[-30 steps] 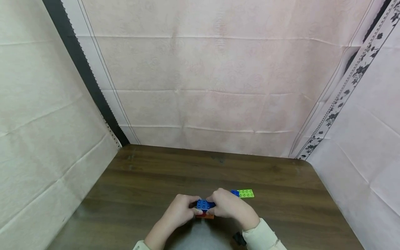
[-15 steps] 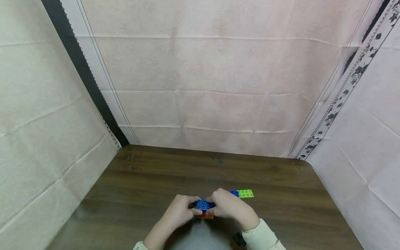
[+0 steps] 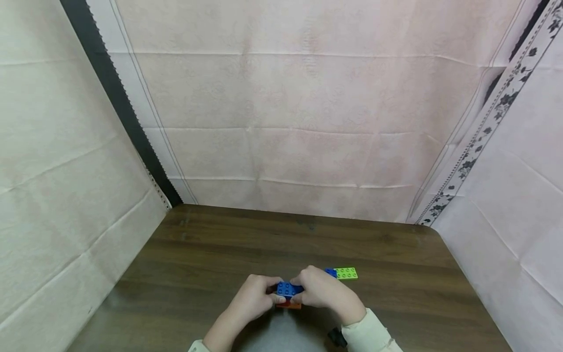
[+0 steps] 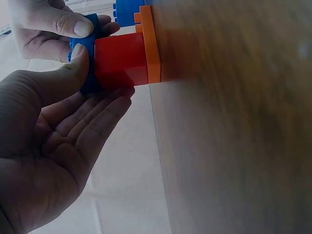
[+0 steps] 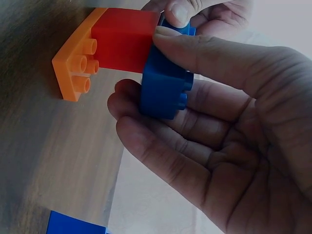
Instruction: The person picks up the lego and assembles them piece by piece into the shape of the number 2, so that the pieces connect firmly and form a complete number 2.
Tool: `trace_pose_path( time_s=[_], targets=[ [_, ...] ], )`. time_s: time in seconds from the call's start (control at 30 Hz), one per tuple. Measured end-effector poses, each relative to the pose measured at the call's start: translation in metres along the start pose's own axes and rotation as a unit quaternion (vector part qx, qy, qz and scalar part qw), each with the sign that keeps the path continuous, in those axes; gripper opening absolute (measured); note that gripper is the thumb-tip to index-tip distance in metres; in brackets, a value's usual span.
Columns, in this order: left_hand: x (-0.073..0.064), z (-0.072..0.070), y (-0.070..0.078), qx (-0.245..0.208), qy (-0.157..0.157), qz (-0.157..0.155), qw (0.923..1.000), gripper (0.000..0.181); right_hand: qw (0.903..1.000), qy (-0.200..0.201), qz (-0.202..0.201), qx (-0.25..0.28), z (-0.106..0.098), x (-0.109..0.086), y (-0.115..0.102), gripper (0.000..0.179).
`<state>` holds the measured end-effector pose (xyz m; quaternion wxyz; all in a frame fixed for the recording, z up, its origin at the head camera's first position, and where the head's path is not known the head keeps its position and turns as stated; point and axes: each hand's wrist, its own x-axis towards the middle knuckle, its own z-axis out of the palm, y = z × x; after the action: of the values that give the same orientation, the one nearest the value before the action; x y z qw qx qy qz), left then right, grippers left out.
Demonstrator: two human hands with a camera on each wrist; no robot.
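Stack of bricks (image 4: 119, 61), small and three layers high, stands between my two hands close to the near edge of the table (image 3: 198, 254). Its base is an orange plate (image 4: 152, 46), which appears to rest flat on the dark wood grain; a red brick (image 5: 124, 39) sits on that, and a blue brick (image 5: 161, 90) with studs tops it. I cannot tell whether the blue layer is one piece or two.

My left hand (image 3: 252, 296) pinches the left part of the blue layer, thumb on the near side, fingers reaching along the far side. My right hand (image 3: 323, 291) pinches its right part the same way, so my two thumbs sit just beside each other. On the right the blue layer overhangs the red, and below that overhang bare studs show on the orange plate.

Far and right of the stack, just past my right hand, lies a lime-green piece (image 3: 346, 273) with studs; a second blue piece (image 3: 331, 273) adjoins its left end, partly hidden by my hand. Pale sleeves cover my forearms. Beyond the table hangs pale creased cloth (image 3: 299, 122), with a dark floral border (image 3: 477, 146) on the right.
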<state>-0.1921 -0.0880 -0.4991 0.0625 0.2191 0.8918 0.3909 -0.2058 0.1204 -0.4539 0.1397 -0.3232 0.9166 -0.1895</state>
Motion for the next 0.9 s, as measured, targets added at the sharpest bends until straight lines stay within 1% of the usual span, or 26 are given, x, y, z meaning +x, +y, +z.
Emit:
trace_pose_path(
  time_s=[0.13, 0.3, 0.47, 0.67, 0.77, 0.9],
  targets=[
    [0.000, -0.001, 0.001, 0.002, -0.005, -0.005, 1.0000, 0.014, 1.0000, 0.002, -0.002, 0.002, 0.000, 0.000, 0.001, 0.013],
    [-0.001, -0.002, 0.002, 0.008, -0.006, -0.005, 0.9999, 0.016, 0.9999, 0.008, -0.008, 0.004, 0.002, 0.000, 0.003, 0.017],
    [-0.001, -0.002, 0.002, 0.004, -0.010, -0.012, 0.9999, 0.015, 0.9998, 0.011, -0.018, 0.006, 0.004, -0.001, 0.007, 0.020],
    [-0.001, -0.002, 0.001, 0.000, -0.007, -0.011, 0.9999, 0.017, 0.9990, 0.018, -0.038, 0.013, 0.003, -0.002, 0.010, 0.013],
    [-0.002, -0.002, 0.001, 0.002, -0.004, -0.012, 0.9999, 0.019, 0.9982, 0.025, -0.052, 0.017, 0.004, -0.003, 0.013, 0.013],
    [-0.001, -0.002, 0.002, 0.007, -0.003, -0.013, 0.9999, 0.019, 0.9969, 0.030, -0.061, 0.038, 0.005, -0.004, 0.016, 0.014]
  ],
)
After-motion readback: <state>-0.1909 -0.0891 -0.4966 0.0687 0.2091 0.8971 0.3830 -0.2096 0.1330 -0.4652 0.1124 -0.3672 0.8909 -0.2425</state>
